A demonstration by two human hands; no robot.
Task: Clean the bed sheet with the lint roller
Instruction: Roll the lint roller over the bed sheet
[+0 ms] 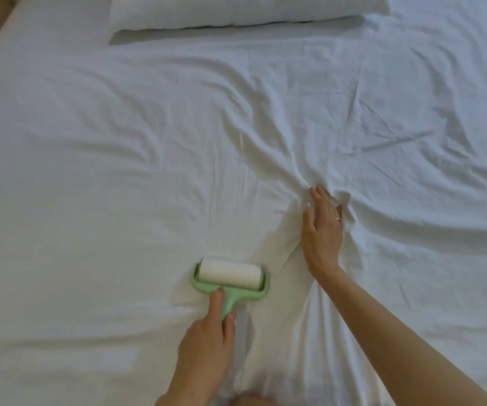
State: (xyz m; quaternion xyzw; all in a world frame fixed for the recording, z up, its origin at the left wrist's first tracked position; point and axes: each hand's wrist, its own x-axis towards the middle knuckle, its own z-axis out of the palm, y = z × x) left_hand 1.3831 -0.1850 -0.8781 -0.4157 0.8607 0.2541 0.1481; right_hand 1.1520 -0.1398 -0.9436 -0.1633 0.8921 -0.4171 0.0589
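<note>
On the creased white bed sheet (119, 171) lie a pillow (248, 10) and a green-framed lint roller (230, 278).

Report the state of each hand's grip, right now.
Left grip: holds the lint roller by its handle.
Right grip: open, pressing on the bed sheet.

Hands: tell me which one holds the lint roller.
The left hand: its fingers curl round the green handle of the lint roller. The right hand lies flat on the sheet, holding nothing.
</note>
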